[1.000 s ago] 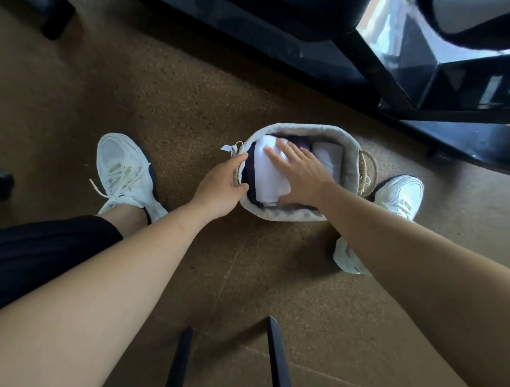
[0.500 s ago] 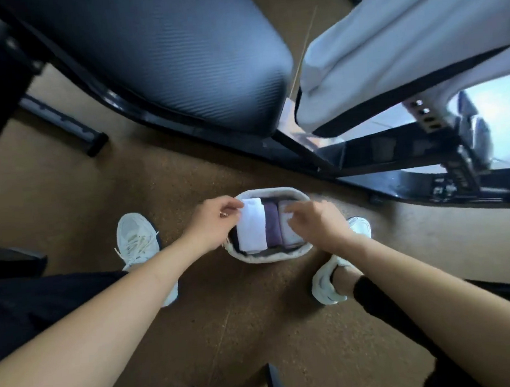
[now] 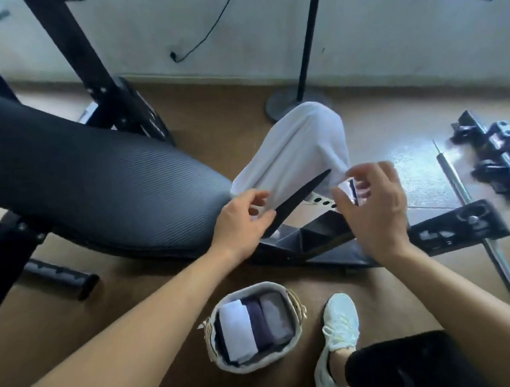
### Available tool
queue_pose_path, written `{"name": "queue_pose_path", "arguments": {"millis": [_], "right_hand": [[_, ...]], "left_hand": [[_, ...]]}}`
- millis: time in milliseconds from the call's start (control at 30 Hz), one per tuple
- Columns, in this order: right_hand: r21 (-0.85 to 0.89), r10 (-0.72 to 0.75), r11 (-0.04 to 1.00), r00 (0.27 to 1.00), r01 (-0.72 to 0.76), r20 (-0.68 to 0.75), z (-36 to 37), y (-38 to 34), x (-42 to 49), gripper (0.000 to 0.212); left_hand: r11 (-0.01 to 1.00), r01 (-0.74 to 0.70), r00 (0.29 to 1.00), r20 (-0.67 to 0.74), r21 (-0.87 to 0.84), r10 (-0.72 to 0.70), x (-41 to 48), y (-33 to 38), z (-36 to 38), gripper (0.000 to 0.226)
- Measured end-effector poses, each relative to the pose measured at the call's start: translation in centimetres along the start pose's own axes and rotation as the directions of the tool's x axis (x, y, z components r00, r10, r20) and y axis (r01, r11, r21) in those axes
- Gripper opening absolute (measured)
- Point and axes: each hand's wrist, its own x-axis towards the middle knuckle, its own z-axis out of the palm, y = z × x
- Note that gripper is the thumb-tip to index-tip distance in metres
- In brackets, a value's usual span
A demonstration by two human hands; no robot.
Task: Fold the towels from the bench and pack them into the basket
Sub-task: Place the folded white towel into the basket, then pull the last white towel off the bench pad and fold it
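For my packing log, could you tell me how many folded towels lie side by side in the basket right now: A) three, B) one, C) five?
A: the basket holds a white towel, a dark purple one and a grey one, side by side.

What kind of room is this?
Probably a home gym or small workout room: a padded weight bench, a steel barbell bar lying on the floor, and black rack uprights by the wall.
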Motion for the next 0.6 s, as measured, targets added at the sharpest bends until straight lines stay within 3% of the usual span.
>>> {"name": "queue_pose_path", "arguments": {"millis": [133,267,367,600], "right_hand": [[-0.013,0.111,0.994,0.992,-0.111,0.054,-0.6,1.9,4.3,0.043],[0.017,0.148,0.988,0.981,-0.151,0.127,-1.5,2.6,6.8,0.014],[0.121,0.171,0.974,0.973,-0.191,0.155,-2.7,2.5,7.0,0.007],[0.270,0.126,0.947,0.975,-0.173,0.182,-6.8,0.7,6.6,0.006]], "left_hand": [[0.980,-0.113,0.993,-0.017,0.161,0.117,3.9,3.7,2.7,0.067],[0.957,-0.156,0.980,-0.082,0.243,0.180,5.5,4.6,4.2,0.037],[0.947,-0.212,0.961,-0.124,0.241,0.247,4.8,3.3,3.5,0.012],[0.963,-0.266,0.951,-0.150,0.050,0.271,3.8,5.4,-1.8,0.004]]}}
